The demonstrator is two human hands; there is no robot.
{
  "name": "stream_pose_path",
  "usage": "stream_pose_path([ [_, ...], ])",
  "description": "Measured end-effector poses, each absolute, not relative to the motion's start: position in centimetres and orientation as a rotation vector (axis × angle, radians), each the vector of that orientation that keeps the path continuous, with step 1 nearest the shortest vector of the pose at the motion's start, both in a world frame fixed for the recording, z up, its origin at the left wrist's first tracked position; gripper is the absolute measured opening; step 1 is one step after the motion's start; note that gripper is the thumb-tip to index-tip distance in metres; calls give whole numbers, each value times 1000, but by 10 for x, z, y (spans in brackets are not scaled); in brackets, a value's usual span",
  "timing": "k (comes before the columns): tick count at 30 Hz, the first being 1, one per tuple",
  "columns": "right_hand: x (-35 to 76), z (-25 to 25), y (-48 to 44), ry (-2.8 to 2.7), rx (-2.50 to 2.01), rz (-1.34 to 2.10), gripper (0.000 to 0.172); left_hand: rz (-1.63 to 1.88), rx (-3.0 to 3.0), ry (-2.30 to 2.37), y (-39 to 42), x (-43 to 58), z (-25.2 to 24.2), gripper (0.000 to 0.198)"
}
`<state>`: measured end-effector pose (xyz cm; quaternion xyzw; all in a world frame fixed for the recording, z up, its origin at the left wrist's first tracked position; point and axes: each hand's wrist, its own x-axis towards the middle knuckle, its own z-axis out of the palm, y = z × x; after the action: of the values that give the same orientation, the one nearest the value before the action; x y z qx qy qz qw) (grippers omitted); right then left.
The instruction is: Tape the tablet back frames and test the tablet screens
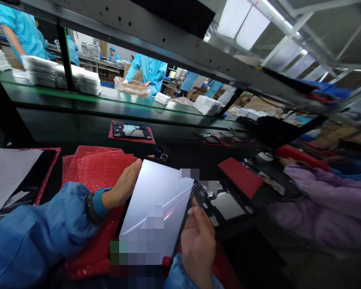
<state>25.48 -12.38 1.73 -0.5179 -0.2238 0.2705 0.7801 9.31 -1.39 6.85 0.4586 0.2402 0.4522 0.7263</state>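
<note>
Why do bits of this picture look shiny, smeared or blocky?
In the head view, the panel between the left hand and right hand looks pale and glossy, with a bright streak on its clear film; also in the head view, square blocks hide parts of it, and the purple sleeve at the right is blurred, cause unclear.

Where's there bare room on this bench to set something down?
Two patches of dark bench look free: behind the red bubble wrap, left of the rear unit, and between that unit and the rear-right units. It's crowded around the held panel: bubble wrap left, open unit right.
</note>
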Motion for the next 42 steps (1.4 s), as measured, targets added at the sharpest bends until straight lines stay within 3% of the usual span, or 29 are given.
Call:
stream_pose_path([
  [10, 242, 35, -125, -635, -1124, 492, 28, 784, 928, 295, -13, 81, 66, 64],
  [17, 247, 37, -115, -710, -1098, 606, 30, 822, 945, 404, -13, 79, 68, 66],
  [23, 243, 37, -102, -1027, -1113, 543, 19, 858, 938, 482, -14, 62, 70, 65],
  [30, 230, 46, -88, -1157, -1121, 515, 37, 873, 951, 531, -11, 46, 60, 77],
  [42, 240, 30, -80, -1142, -1081, 548, 34, 769, 976, 558, -11, 40, 58, 90],
])
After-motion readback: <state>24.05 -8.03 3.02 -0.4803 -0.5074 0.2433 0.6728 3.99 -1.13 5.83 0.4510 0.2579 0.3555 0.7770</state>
